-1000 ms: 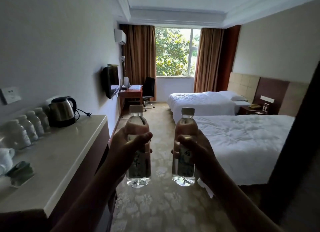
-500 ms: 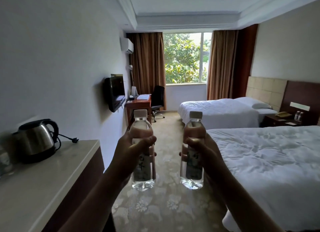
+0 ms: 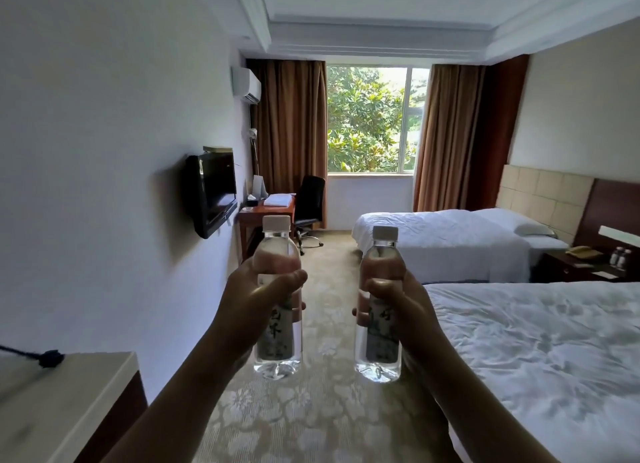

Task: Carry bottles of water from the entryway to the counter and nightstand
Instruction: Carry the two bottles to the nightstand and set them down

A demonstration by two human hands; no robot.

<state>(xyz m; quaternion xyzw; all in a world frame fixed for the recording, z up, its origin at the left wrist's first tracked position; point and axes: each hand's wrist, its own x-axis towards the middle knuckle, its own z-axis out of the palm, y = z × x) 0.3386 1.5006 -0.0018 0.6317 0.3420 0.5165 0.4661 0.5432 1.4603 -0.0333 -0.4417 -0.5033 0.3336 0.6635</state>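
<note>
I hold two clear water bottles upright in front of me over the carpet. My left hand grips the left bottle round its middle, thumb across the front. The right bottle is gripped the same way by my right hand. Both have white caps and dark labels. The white counter shows only its end at the lower left. Between the two beds at far right stands the dark nightstand, with two small bottles and a telephone on it.
A patterned carpet aisle runs ahead between the left wall and the near bed. A wall television juts out on the left. Desk and black chair stand by the window; a second bed lies beyond.
I have walked forward into the room with both bottles. The kettle and most of the counter slid out of view to the left; beds, desk and nightstand are closer.
</note>
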